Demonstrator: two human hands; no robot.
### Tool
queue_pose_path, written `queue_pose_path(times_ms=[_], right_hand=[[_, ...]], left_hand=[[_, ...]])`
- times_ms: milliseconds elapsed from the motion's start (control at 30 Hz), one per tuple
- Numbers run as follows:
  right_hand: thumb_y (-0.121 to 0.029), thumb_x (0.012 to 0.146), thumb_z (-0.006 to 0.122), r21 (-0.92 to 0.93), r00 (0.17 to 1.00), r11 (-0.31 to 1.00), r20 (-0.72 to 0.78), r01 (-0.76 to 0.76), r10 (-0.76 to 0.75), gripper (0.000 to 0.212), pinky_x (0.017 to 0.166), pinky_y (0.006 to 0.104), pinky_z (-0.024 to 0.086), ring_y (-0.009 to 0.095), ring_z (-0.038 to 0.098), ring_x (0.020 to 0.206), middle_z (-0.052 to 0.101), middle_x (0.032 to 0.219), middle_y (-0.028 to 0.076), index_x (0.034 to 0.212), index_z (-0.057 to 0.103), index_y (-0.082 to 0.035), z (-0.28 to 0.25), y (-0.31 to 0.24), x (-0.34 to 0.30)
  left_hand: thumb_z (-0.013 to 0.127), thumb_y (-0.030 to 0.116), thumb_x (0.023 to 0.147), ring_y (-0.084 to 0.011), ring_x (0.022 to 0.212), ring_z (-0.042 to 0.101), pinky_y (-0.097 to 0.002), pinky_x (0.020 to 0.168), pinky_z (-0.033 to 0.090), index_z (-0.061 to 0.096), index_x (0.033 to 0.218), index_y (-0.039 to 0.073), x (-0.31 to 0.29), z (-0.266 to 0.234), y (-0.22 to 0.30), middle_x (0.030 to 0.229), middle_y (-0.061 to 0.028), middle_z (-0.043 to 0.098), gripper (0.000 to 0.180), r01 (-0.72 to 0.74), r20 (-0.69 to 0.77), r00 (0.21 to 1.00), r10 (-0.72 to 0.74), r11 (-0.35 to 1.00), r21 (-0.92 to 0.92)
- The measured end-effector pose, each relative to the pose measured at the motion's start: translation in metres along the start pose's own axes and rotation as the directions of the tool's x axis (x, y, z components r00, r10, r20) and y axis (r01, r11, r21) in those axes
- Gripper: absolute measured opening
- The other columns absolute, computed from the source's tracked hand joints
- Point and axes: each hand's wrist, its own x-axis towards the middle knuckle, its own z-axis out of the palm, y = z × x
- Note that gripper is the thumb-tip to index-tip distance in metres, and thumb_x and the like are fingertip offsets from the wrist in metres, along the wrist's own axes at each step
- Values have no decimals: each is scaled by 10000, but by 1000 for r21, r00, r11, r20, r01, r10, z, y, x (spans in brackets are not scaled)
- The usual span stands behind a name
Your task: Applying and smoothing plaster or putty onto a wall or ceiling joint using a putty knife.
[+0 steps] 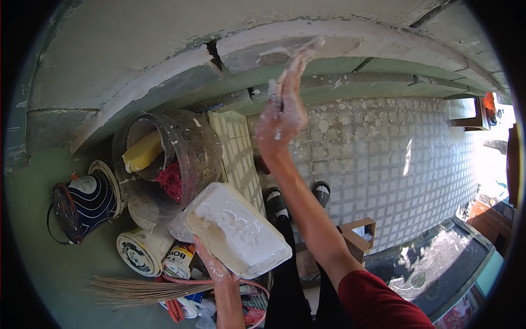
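My left hand (215, 267) grips a white rectangular plastic tub (276, 252) by its near left edge. Wet white paste (233, 219) covers much of the tub's inside. Ahead, my right hand (283, 112) reaches up to a pale ledge (378, 43) on the wall, its fingers stretched out and smeared with white paste. The fingertips are blurred by motion at the ledge, beside a wet streak of paste. No tool shows in that hand.
Left of the tub stands a large clear bucket (211, 142) holding a yellow sponge (143, 152) and a crumpled pink cloth (171, 181). Nearby are a dark patterned bucket (90, 203), a lidded pail (137, 255) and a straw broom (131, 290). An open cardboard box (356, 233) sits by my legs.
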Motion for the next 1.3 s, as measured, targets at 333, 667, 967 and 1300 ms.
queue_pose_path(times_ms=[333,667,967,1300], right_hand=[[68,902,512,80,977,997,212,6,-23,385,1051,339,376,309,410,1302,412,1397,238,1286,487,75,20,-18,-42],[-67,937,499,-155,996,986,-84,-52,39,441,798,270,521,228,577,1129,461,1371,212,1360,418,25,-68,-5,14],[-11,930,517,452,992,888,-48,-86,121,397,1021,385,417,281,440,1283,411,1406,222,1300,440,110,18,9,-10],[11,906,500,139,962,952,65,-273,267,432,1036,371,398,293,443,1280,451,1369,221,1334,450,17,-43,-18,-10]], left_hand=[[394,592,918,-293,1296,376,-452,1073,324,276,1449,163,-8,-9,3,1446,-60,346,693,-49,-55,997,51,998,45],[424,600,902,-295,1293,370,-455,1066,329,270,1450,159,-12,-12,0,1447,-77,335,719,-18,-66,998,21,999,44],[411,614,898,-306,1288,379,-461,1052,348,261,1455,165,-18,-12,-4,1447,-75,334,731,-11,-75,997,12,1000,15],[422,622,889,-302,1284,382,-473,1048,352,263,1452,176,-20,-11,-3,1443,-72,335,736,-16,-88,996,18,1000,25]])
